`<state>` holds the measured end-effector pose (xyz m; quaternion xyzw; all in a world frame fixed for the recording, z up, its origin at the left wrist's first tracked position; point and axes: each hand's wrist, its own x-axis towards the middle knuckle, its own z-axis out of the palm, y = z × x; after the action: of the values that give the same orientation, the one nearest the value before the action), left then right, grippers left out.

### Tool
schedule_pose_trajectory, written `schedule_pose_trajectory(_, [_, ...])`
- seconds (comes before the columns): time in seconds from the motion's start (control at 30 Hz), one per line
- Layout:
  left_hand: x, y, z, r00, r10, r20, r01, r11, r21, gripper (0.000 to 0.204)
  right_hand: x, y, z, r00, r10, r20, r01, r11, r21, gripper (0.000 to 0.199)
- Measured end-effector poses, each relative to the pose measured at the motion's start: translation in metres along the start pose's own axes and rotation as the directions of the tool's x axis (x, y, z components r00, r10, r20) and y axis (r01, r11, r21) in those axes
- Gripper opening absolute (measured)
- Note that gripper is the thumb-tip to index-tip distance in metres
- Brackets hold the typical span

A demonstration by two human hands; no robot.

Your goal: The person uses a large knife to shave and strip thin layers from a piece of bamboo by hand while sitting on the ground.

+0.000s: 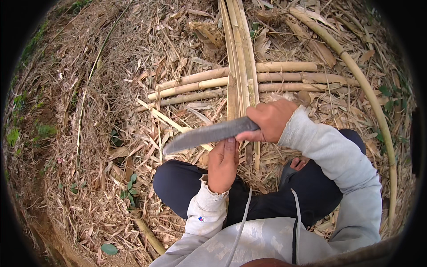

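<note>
Knife [207,134], one, gripped by right hand [270,120] fingers; left hand [223,162] fingers clasp bamboo strips [240,58].

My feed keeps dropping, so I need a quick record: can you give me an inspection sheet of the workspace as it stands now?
Surface: ground covered in dry leaves and straw; no table.
Job's things: big knife, blade pointing to the person's left; bamboo strips running away from the person, under the knife.
Clutter: bamboo poles lying crosswise under the strips; a long curved bamboo stem on the right.
Hands: right hand closed on the knife handle; left hand gripping the near end of the strips, thumb against the blade.
Cables: nothing seen; only two hood cords.
Surroundings: green weeds by the left knee, bare soil lower left.
</note>
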<state>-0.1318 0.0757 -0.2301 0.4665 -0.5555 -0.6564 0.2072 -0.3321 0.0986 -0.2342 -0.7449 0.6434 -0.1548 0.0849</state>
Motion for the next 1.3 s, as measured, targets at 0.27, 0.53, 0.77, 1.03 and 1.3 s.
schedule_pose_trajectory(0.27, [-0.002, -0.001, -0.013, 0.989, -0.113, 0.092, 0.127, 0.980, -0.157, 0.031, 0.007, -0.015, 0.009, 0.997, -0.033, -0.072, 0.038, 0.997, 0.064, 0.067])
schedule_pose_trajectory(0.53, [-0.007, 0.019, -0.006, 0.969, -0.115, 0.220, 0.172, 0.949, -0.265, 0.035, 0.014, 0.009, 0.012, 0.992, 0.107, 0.072, -0.108, 0.994, 0.005, 0.064])
schedule_pose_trajectory(0.77, [-0.003, 0.011, -0.015, 0.967, -0.127, 0.220, 0.192, 0.932, -0.307, 0.034, 0.027, 0.049, 0.018, 0.844, 0.511, 0.163, -0.530, 0.750, 0.396, 0.084])
schedule_pose_trajectory(1.03, [0.000, 0.006, -0.020, 0.980, -0.122, 0.155, 0.161, 0.949, -0.273, 0.034, 0.014, -0.011, -0.004, 0.989, 0.068, -0.128, -0.061, 0.996, 0.061, 0.059])
schedule_pose_trajectory(1.3, [0.005, -0.023, -0.007, 0.964, 0.249, -0.094, -0.226, 0.951, 0.210, 0.034, 0.030, 0.009, 0.009, 0.986, 0.165, -0.031, -0.163, 0.985, 0.053, 0.065])
